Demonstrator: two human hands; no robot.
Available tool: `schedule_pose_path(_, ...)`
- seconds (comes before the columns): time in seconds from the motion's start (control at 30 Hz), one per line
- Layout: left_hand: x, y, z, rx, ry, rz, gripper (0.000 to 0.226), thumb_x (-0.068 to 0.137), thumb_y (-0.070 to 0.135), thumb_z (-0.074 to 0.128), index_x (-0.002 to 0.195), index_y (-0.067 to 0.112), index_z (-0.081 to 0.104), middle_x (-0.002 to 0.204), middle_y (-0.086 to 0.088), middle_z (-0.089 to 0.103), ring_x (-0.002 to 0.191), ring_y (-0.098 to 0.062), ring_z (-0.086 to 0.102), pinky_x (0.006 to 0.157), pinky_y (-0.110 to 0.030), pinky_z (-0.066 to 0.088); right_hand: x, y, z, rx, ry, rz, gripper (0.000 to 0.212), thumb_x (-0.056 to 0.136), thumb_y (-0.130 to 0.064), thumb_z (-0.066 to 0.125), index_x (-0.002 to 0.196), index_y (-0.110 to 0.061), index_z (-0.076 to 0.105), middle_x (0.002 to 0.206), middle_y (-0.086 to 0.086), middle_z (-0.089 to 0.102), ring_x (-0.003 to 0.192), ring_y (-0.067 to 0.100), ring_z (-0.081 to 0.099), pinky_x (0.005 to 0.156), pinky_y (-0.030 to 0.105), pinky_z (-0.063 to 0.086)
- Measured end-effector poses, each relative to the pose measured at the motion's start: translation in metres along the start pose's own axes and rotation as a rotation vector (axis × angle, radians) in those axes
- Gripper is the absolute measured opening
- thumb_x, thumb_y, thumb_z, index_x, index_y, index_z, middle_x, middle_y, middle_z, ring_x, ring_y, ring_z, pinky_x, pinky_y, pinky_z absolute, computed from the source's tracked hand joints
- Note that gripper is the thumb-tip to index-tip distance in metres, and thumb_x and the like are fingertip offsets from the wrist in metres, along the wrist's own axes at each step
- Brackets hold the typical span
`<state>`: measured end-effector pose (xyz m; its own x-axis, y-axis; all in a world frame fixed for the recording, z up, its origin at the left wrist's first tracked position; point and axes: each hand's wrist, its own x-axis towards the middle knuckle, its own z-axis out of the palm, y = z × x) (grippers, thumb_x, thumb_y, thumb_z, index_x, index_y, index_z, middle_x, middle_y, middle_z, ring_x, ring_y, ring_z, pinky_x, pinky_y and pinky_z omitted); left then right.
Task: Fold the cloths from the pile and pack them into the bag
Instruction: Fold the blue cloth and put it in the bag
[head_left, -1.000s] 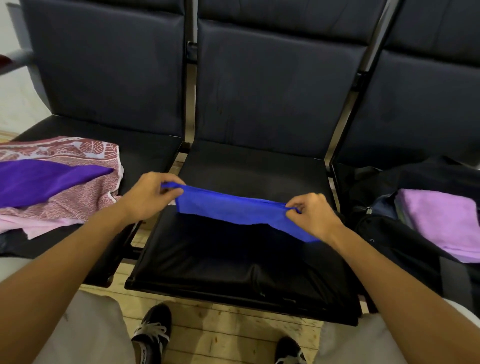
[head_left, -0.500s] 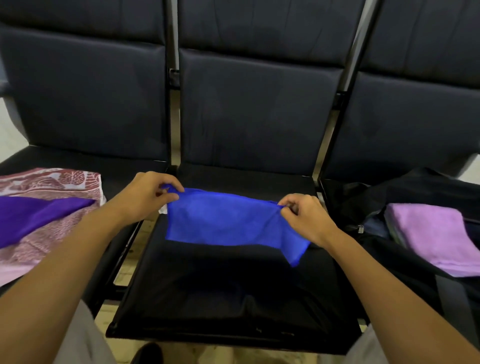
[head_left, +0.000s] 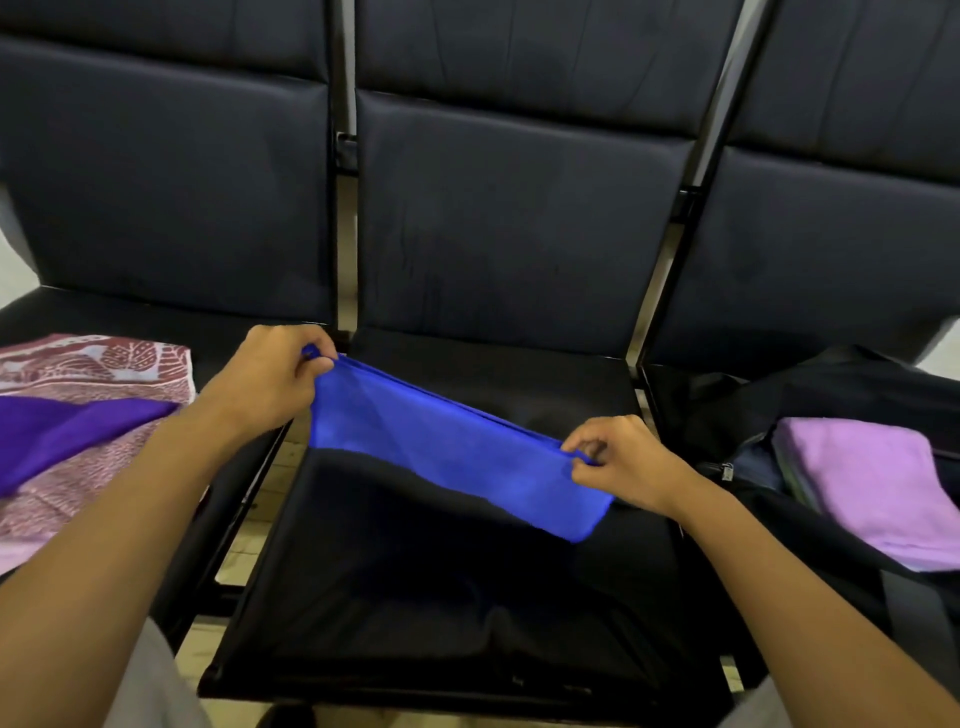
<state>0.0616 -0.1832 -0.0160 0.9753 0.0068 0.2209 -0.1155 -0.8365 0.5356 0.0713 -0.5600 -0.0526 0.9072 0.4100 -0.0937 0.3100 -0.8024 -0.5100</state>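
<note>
A bright blue cloth, folded into a long band, hangs stretched above the middle black seat. My left hand pinches its upper left corner. My right hand pinches the upper right corner, lower than the left one, so the band slopes down to the right. On the left seat lies the pile: a purple cloth over a red-and-white patterned cloth. An open black bag on the right seat holds a folded lilac cloth.
Three dark padded chairs stand in a row with metal frames between them. A gap with wooden floor shows between the left and middle seats. My grey-clad knees sit at the bottom edge.
The blue cloth, lying flatter on the seat half a second ago, is now lifted and pulled taut between both hands. My right hand has dropped lower and moved to the right.
</note>
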Motion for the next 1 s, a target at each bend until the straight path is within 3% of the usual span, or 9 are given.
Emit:
schedule_pose_path(0.13, 0.0, -0.01, -0.006, 0.047, 0.102, -0.012, 0.01, 0.09, 0.001, 0.061, 0.088, 0.01, 0.066, 0.081, -0.004, 0.062, 0.072, -0.014, 0.052, 0.072, -0.03, 0.04, -0.003, 0.001, -0.002, 0.038, -0.082, 0.015, 0.027, 0.086, -0.007, 0.068, 0.083, -0.033, 0.066, 0.077, 0.002, 0.07, 0.072, 0.012, 0.064, 0.068, 0.026, 0.054)
schedule_pose_path(0.23, -0.001, -0.016, -0.006, 0.056, 0.125, -0.033, 0.01, 0.089, 0.0, 0.061, 0.089, 0.009, 0.065, 0.081, -0.006, 0.063, 0.073, -0.015, 0.053, 0.071, -0.03, 0.041, -0.001, 0.003, -0.002, 0.019, -0.028, 0.021, 0.03, 0.091, -0.009, 0.062, 0.082, -0.037, 0.061, 0.075, -0.005, 0.066, 0.07, 0.007, 0.061, 0.064, 0.023, 0.051)
schedule_pose_path(0.33, -0.003, -0.018, -0.008, 0.038, 0.148, -0.063, 0.011, 0.091, -0.001, 0.058, 0.09, 0.008, 0.063, 0.08, -0.008, 0.062, 0.068, -0.013, 0.051, 0.069, -0.032, 0.041, 0.001, 0.003, -0.003, 0.013, 0.037, 0.01, 0.022, 0.094, -0.011, 0.054, 0.085, -0.03, 0.06, 0.077, -0.007, 0.061, 0.066, 0.007, 0.056, 0.062, 0.026, 0.046)
schedule_pose_path(0.47, -0.002, -0.02, -0.01, 0.027, 0.189, -0.097, 0.01, 0.092, -0.002, 0.056, 0.091, 0.005, 0.063, 0.078, -0.01, 0.06, 0.066, -0.017, 0.051, 0.069, -0.036, 0.042, 0.002, 0.006, -0.004, -0.036, 0.08, -0.081, 0.018, 0.102, -0.015, 0.048, 0.096, -0.029, 0.057, 0.096, -0.01, 0.056, 0.089, 0.004, 0.056, 0.078, 0.019, 0.045)
schedule_pose_path(0.53, -0.002, -0.024, -0.011, 0.036, 0.204, -0.108, 0.009, 0.092, -0.001, 0.056, 0.093, 0.003, 0.064, 0.078, -0.012, 0.061, 0.066, -0.019, 0.051, 0.069, -0.035, 0.041, 0.002, 0.006, -0.005, -0.056, 0.118, -0.111, 0.015, 0.102, -0.017, 0.05, 0.1, -0.028, 0.06, 0.097, -0.009, 0.055, 0.092, 0.004, 0.057, 0.082, 0.018, 0.045)
schedule_pose_path(0.63, -0.002, -0.027, -0.011, 0.029, 0.231, -0.132, 0.009, 0.093, -0.001, 0.055, 0.094, 0.003, 0.064, 0.081, -0.014, 0.061, 0.07, -0.021, 0.052, 0.069, -0.035, 0.041, 0.003, 0.006, -0.008, -0.053, 0.158, -0.114, 0.013, 0.1, -0.016, 0.055, 0.102, -0.021, 0.067, 0.097, -0.008, 0.058, 0.087, 0.005, 0.058, 0.075, 0.016, 0.045)
schedule_pose_path(0.77, -0.002, -0.025, -0.011, 0.019, 0.27, -0.159, 0.01, 0.094, -0.001, 0.053, 0.096, 0.001, 0.063, 0.088, -0.012, 0.06, 0.077, -0.021, 0.051, 0.07, -0.034, 0.039, 0.002, 0.007, -0.006, -0.125, 0.059, -0.124, 0.011, 0.095, -0.015, 0.065, 0.104, -0.02, 0.07, 0.097, -0.013, 0.056, 0.082, -0.002, 0.058, 0.073, 0.012, 0.044)
schedule_pose_path(1.0, -0.002, -0.027, -0.013, 0.029, 0.277, -0.176, 0.01, 0.094, -0.002, 0.053, 0.095, 0.001, 0.063, 0.09, -0.018, 0.062, 0.077, -0.022, 0.05, 0.07, -0.035, 0.039, 0.004, 0.004, -0.005, -0.065, 0.14, -0.066, 0.015, 0.098, -0.014, 0.059, 0.108, -0.017, 0.07, 0.095, -0.01, 0.064, 0.084, 0.001, 0.062, 0.078, 0.021, 0.052)
